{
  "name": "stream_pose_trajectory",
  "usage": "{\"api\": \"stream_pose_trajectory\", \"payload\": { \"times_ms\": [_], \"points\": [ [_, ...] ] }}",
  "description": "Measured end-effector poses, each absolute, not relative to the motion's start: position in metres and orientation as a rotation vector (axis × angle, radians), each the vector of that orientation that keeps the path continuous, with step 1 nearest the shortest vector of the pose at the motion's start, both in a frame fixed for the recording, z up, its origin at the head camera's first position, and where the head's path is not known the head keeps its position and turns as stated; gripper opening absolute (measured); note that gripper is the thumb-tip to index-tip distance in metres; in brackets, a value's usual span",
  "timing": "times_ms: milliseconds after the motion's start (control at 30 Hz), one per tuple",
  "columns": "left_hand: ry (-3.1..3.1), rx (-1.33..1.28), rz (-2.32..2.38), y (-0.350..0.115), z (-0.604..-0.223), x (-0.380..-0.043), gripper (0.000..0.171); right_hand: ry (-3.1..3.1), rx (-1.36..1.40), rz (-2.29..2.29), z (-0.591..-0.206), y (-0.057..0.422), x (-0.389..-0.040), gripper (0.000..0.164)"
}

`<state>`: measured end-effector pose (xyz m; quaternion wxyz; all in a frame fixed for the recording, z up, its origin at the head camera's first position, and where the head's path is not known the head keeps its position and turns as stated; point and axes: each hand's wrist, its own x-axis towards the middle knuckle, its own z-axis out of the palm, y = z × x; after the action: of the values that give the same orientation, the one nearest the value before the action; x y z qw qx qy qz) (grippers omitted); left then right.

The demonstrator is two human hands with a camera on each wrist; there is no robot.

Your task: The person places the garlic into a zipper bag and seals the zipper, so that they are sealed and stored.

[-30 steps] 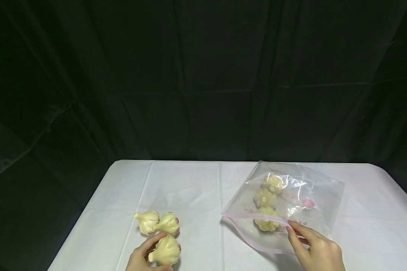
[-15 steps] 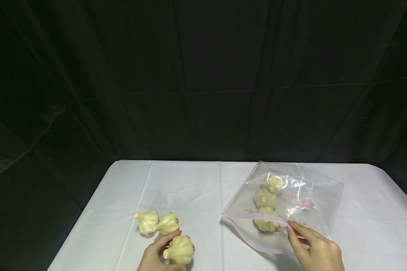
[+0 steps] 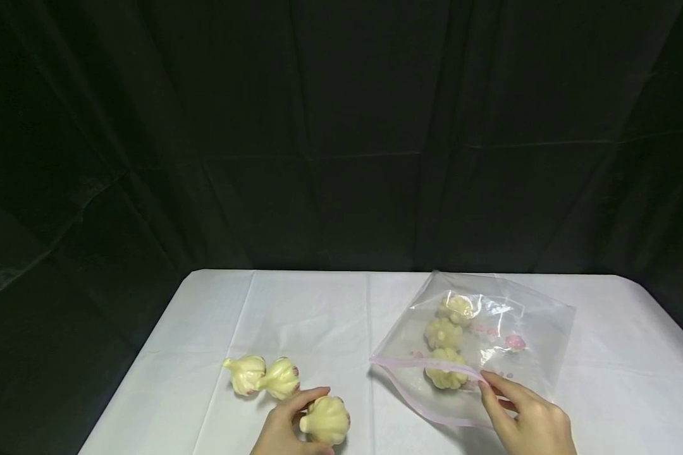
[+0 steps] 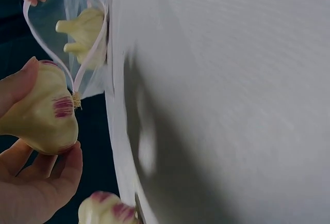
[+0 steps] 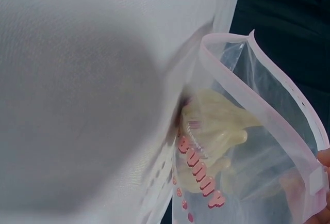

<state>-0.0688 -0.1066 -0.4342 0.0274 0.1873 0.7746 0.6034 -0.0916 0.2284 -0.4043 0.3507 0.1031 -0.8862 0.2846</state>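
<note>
My left hand (image 3: 293, 426) grips a garlic bulb (image 3: 327, 420), pale cream with purple streaks, between thumb and fingers. The left wrist view shows this bulb (image 4: 49, 110) held above the table, its root tuft toward the bag. My right hand (image 3: 526, 414) pinches the pink zip edge of a clear zip bag (image 3: 537, 328) and holds its mouth apart. Inside the bag lie three garlic bulbs (image 3: 445, 333) in a row. The right wrist view shows the bag's gaping mouth (image 5: 242, 92) and pink lettering, with garlic (image 5: 214, 126) behind the plastic.
Two more garlic bulbs, one (image 3: 246, 374) at the left and one (image 3: 281, 378) beside it, lie on the white-covered table (image 3: 319, 316). A black cloth (image 3: 341, 139) hangs behind the table's far edge.
My left hand has carried its garlic bulb to the right, away from the two bulbs on the table and toward the bag. My right hand and the bag stay almost still.
</note>
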Motion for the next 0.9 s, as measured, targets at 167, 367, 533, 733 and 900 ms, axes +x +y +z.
{"api": "stream_pose_trajectory", "payload": {
  "times_ms": [167,367,533,733,900],
  "points": [
    [2.403,0.619,1.829,-0.097,-0.437,-0.072,0.07,-2.297,0.256,0.743,-0.402,0.227,-0.091,0.016],
    [2.358,0.508,1.776,-0.086,-0.436,-0.074,0.067,-2.303,0.254,0.719,-0.401,0.227,-0.091,0.015],
    [2.337,0.511,1.756,-0.074,-0.435,-0.077,0.066,-2.317,0.244,0.719,-0.401,0.227,-0.091,0.015],
    [2.306,0.538,1.746,-0.058,-0.434,-0.082,0.065,-2.324,0.227,0.722,-0.401,0.226,-0.091,0.014],
    [2.284,0.534,1.723,-0.044,-0.432,-0.087,0.066,-2.329,0.216,0.724,-0.4,0.225,-0.091,0.015]
  ]
}}
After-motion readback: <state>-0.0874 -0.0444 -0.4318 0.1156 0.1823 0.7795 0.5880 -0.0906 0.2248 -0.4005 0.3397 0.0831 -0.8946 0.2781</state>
